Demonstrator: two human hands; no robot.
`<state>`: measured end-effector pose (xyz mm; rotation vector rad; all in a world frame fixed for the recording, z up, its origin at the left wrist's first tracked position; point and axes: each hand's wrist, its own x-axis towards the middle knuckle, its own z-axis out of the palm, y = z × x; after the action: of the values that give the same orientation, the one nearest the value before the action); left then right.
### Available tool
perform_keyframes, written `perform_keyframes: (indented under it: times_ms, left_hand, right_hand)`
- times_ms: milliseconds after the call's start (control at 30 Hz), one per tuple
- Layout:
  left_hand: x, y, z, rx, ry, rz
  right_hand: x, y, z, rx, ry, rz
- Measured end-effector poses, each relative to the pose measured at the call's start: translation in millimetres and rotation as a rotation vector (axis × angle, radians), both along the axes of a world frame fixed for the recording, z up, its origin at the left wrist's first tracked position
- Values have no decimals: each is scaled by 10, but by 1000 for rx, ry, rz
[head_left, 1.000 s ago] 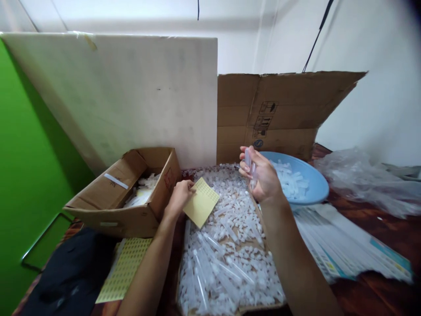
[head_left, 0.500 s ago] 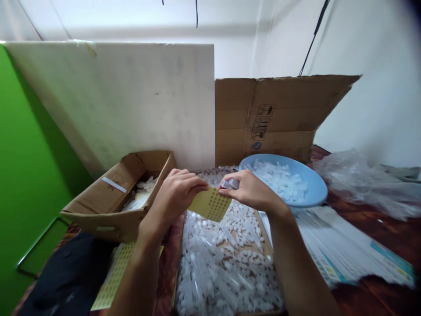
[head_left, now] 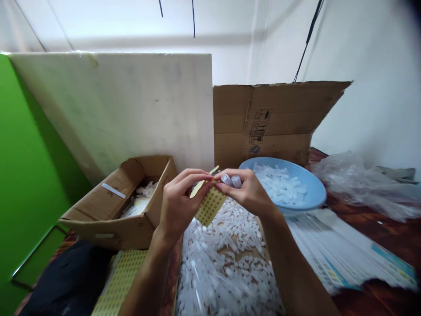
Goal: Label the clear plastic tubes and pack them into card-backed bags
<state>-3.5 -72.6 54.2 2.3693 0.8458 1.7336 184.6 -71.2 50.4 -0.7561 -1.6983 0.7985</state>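
Note:
My left hand is closed, pinching a small yellow sticker sheet dotted with dark round marks. The sheet is bent over at the fingertips, one part hanging down and another sticking up behind. My right hand is closed around two small whitish plastic tubes, their ends pointing at me. Its thumb and index finger also meet the sheet's upper edge beside the left fingertips. Below both hands, a shallow cardboard tray carries a heap of small white plastic pieces and clear tubes.
An open cardboard box stands at left, with more yellow sticker sheets and a black cloth before it. A blue basin of white strips is at right, near stacked printed sheets and clear plastic bags.
The yellow sheet has gone from nearly flat to bent over between my fingers. My hands have drawn closer together, and the tubes now point more toward me.

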Motion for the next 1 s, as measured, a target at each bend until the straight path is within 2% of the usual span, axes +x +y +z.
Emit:
perform_keyframes:
  times_ms: [167, 333, 567, 1000]
  left_hand:
    - [52, -8, -67, -83, -151, -13]
    - [102, -7, -79, 96, -103, 92]
    - [140, -43, -90, 180, -76, 129]
    - [123, -27, -146, 83, -76, 62]
  right_hand:
    - [-60, 14, -35, -10, 72, -3]
    - [-87, 3, -33, 13, 94, -47]
    - [-64, -47, 8, 37, 90, -64]
    - [-38, -81, 42, 80, 56, -78]
